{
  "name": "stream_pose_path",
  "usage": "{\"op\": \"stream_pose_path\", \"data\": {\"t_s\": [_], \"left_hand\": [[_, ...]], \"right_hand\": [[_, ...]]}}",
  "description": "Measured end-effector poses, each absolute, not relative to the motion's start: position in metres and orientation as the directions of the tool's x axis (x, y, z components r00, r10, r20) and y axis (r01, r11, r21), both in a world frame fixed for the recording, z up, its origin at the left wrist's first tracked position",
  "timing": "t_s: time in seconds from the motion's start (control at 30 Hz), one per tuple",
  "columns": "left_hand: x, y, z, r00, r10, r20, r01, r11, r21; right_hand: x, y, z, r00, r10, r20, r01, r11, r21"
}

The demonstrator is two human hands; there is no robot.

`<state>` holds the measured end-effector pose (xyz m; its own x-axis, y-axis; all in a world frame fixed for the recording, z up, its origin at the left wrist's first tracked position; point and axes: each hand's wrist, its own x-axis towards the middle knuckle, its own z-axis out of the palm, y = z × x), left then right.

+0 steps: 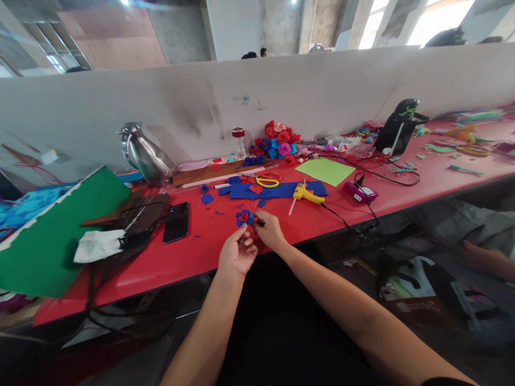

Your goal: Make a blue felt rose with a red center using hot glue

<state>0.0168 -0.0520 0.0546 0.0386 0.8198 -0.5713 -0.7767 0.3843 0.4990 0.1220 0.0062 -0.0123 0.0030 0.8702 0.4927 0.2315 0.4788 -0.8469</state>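
A small paper flower (244,217) with blue petals around a red centre is held over the front edge of the red table. My left hand (238,253) is below it, palm up, its thumb at the lower petals and its other fingers curled. From the right, my right hand (269,230) pinches the flower's side, where a bit of red shows by the fingertips. Just beyond lie blue paper strips (239,191), yellow-handled scissors (267,182) and small blue cut pieces (207,199). A yellow glue gun (308,193) rests to the right on the blue paper.
Left are a black phone (176,222), a white mask (98,245), a green board (60,236) and a steel jug (145,155). At the back stand a glass jar (239,143) and a heap of paper flowers (279,140). Green paper (325,170) and a purple power box (360,192) are right.
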Motion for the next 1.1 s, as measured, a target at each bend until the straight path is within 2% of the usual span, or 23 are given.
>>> {"op": "stream_pose_path", "data": {"t_s": [0.17, 0.47, 0.63, 0.73, 0.8, 0.93, 1.1], "left_hand": [[0.0182, -0.0497, 0.0547, 0.048, 0.833, -0.551, -0.761, 0.388, 0.519], [0.0211, -0.0538, 0.0519, -0.147, 0.870, -0.470, -0.672, 0.261, 0.693], [0.0192, -0.0563, 0.0494, -0.296, 0.895, -0.334, -0.572, 0.113, 0.812], [0.0154, -0.0557, 0.0481, -0.359, 0.899, -0.253, -0.545, 0.019, 0.838], [0.0131, -0.0543, 0.0472, -0.382, 0.882, -0.275, -0.552, 0.020, 0.833], [0.0120, -0.0504, 0.0456, -0.353, 0.856, -0.377, -0.562, 0.128, 0.817], [0.0146, -0.0476, 0.0475, -0.288, 0.887, -0.360, -0.589, 0.132, 0.797]], "right_hand": [[0.1221, 0.0066, -0.0132, -0.004, 0.868, 0.497, 0.234, 0.484, -0.843], [0.1222, 0.0007, -0.0077, -0.022, 0.850, 0.526, 0.230, 0.517, -0.825], [0.1216, 0.0023, -0.0084, -0.010, 0.850, 0.526, 0.225, 0.515, -0.827], [0.1216, 0.0059, -0.0103, 0.001, 0.859, 0.513, 0.223, 0.499, -0.837], [0.1217, 0.0070, -0.0112, 0.003, 0.863, 0.505, 0.220, 0.492, -0.842], [0.1219, 0.0057, -0.0112, -0.002, 0.866, 0.500, 0.219, 0.489, -0.845], [0.1222, 0.0052, -0.0106, -0.003, 0.864, 0.504, 0.238, 0.490, -0.838]]}}
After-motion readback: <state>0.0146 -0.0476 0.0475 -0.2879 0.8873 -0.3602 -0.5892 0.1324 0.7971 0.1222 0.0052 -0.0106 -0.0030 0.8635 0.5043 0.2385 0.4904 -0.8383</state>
